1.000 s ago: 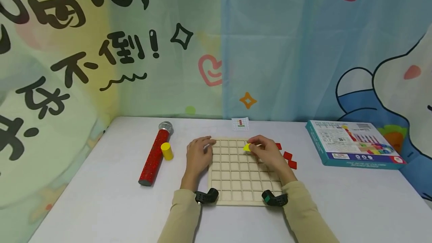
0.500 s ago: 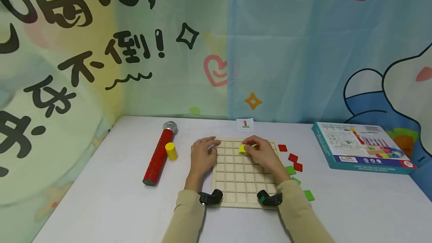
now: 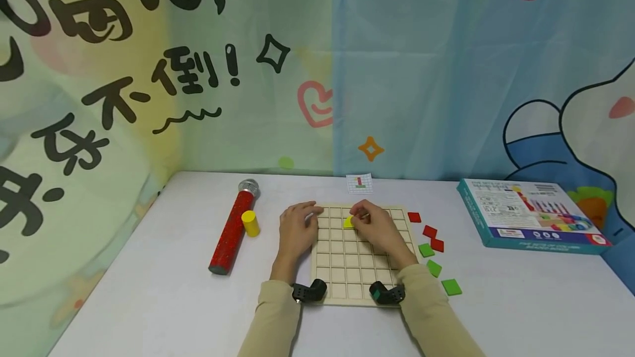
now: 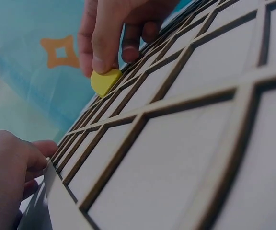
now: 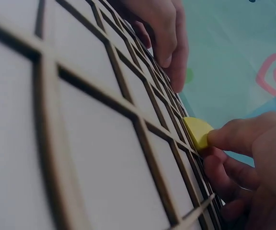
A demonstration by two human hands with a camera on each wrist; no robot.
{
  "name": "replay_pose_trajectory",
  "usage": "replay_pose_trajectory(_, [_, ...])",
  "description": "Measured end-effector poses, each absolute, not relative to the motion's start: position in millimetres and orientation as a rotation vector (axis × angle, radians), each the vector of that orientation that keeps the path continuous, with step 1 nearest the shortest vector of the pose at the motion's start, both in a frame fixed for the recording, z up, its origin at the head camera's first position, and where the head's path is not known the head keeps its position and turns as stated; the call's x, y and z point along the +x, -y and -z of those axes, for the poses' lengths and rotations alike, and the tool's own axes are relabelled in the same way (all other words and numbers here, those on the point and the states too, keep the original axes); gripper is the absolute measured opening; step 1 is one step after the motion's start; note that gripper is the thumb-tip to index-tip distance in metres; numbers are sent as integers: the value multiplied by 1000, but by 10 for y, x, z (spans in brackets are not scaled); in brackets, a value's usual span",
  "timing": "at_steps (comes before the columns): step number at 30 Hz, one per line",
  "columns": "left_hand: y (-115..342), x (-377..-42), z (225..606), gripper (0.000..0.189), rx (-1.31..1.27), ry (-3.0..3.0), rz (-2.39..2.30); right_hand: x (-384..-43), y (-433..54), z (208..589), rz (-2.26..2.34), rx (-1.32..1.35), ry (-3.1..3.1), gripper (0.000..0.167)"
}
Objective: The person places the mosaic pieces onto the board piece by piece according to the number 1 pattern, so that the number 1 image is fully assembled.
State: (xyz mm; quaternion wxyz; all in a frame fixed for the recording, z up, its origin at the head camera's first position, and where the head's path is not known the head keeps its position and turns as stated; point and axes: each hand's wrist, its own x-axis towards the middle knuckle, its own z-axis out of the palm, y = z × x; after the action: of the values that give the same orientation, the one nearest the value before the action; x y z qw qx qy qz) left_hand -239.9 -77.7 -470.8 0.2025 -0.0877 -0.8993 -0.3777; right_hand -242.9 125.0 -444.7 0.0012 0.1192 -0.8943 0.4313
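Observation:
A pale wooden grid board (image 3: pixel 344 275) lies on the white table between the two hands. My left hand (image 3: pixel 296 233) rests at its upper left corner, fingertips touching the edge with fingers relaxed. With thumb and fingertips, my right hand (image 3: pixel 377 230) pinches a small yellow piece (image 3: pixel 348 222) with a curved edge, over the upper middle cells. In the right wrist view the yellow piece (image 5: pixel 197 132) stands tilted against the grid bars. The left wrist view shows the same yellow piece (image 4: pixel 104 82) under the right fingertips.
Red tiles (image 3: pixel 430 231) and green tiles (image 3: pixel 451 287) lie right of the board. A small pattern card (image 3: pixel 359 183) is behind it. On the left lie a red microphone (image 3: pixel 231 230) and a yellow cylinder (image 3: pixel 250 223). A teal game box (image 3: pixel 531 216) sits at the right.
My right hand has moved left across the board's upper rows with the yellow piece, uncovering the green tiles on the right. The left hand stays at the corner. The head view has shifted slightly.

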Motion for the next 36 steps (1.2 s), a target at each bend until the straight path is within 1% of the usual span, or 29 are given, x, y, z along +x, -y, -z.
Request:
replay_pose_trajectory(4, [769, -2402, 4714, 23, -247, 2513, 1057, -2419, -1231, 4454, -1289, 345, 2825, 10])
replay_pose_trajectory(7, [774, -2398, 4719, 23, -253, 2507, 1053, -2408, -1211, 4448, -1218, 344, 2846, 11])
replay_pose_trajectory(15, [775, -2387, 4725, 22, -250, 2505, 1064, -2360, -1191, 4407, -1091, 371, 2902, 17])
replay_pose_trajectory(19, [759, -2390, 4731, 21, -243, 2496, 1046, -2321, -1236, 4367, -1066, 451, 2932, 25])
replay_pose_trajectory(22, [749, -2395, 4723, 21, -241, 2489, 1044, -2299, -1303, 4325, -1102, 557, 2929, 31])
replay_pose_trajectory(25, [739, -2406, 4708, 21, -251, 2490, 1042, -2291, -1400, 4287, -1184, 610, 2896, 33])
replay_pose_trajectory(30, [730, -2409, 4703, 20, -252, 2498, 1017, -2308, -1595, 4253, -1296, 573, 2867, 29])
replay_pose_trajectory(36, [737, -2374, 4724, 19, -246, 2506, 1021, -2319, -1850, 4271, -1316, 522, 2845, 28])
